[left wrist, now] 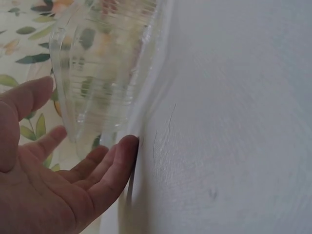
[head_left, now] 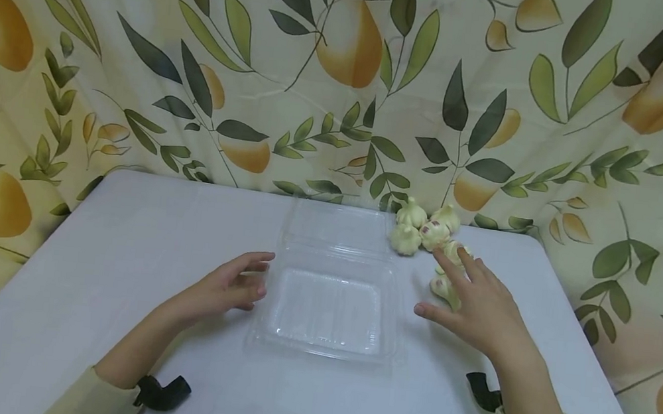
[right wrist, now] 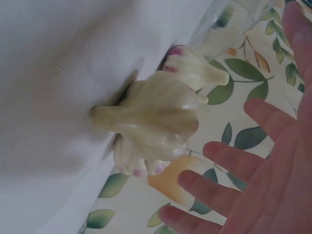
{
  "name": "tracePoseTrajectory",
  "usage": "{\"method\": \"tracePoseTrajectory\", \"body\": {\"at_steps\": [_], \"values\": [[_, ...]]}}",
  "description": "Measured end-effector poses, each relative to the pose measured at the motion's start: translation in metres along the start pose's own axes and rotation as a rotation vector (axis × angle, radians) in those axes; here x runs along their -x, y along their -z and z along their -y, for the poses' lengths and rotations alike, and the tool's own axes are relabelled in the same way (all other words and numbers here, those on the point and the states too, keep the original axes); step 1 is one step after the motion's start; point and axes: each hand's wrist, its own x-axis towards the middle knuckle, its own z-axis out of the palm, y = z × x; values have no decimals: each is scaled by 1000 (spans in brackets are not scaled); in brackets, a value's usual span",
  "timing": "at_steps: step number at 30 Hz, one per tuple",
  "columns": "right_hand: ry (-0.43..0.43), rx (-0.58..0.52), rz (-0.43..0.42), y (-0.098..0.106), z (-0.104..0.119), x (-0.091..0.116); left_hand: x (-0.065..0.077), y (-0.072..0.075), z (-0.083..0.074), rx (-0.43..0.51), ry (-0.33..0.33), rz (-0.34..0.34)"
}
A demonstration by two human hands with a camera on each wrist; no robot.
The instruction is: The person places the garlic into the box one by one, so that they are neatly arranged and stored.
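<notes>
A clear plastic clamshell box (head_left: 327,310) lies with its lid (head_left: 341,228) folded back on the white table. At its left side is my left hand (head_left: 234,284), fingers relaxed and fingertips right at the rim. In the left wrist view the same hand (left wrist: 73,180) holds nothing, and its lower fingertips rest by the tabletop. My right hand (head_left: 481,301) hovers over the nearer garlic bulbs (head_left: 442,286), fingers spread, partly hiding them. The right wrist view shows a pale garlic bulb (right wrist: 156,114) in front of the spread fingers (right wrist: 209,197), with other bulbs behind it.
More garlic bulbs (head_left: 406,239) cluster at the table's back edge, right of the lid. A patterned cloth (head_left: 340,121) hangs behind the white table (head_left: 124,247). Black curved pieces (head_left: 164,393) sit at both wrists.
</notes>
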Motion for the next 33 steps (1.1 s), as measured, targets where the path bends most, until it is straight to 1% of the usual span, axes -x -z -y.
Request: {"method": "tracePoseTrajectory", "body": {"at_steps": [5, 7, 9, 14, 16, 20, 25, 30, 33], "values": [[6, -18, 51, -4, 0, 3, 2, -1, 2, 59, 14, 33], [-3, -26, 68, -5, -2, 2, 3, 0, 2, 84, 22, 33], [-27, -34, 87, -6, -5, 1, 4, 0, 2, 118, 25, 37], [-95, -56, 128, -7, -15, -4, 3, -3, 4, 244, 28, 71], [-113, -66, 136, -7, -19, -5, 2, -5, 4, 281, 33, 67], [-147, -103, 159, -8, -24, -4, 0, -9, 5, 312, 62, 31], [-161, -133, 169, -10, -26, -3, -1, -13, 5, 330, 94, -4], [-161, -154, 168, -11, -27, -4, -3, -14, 6, 344, 106, -11], [-145, -178, 149, -12, -28, -5, -5, -13, 7, 342, 103, -5]]}}
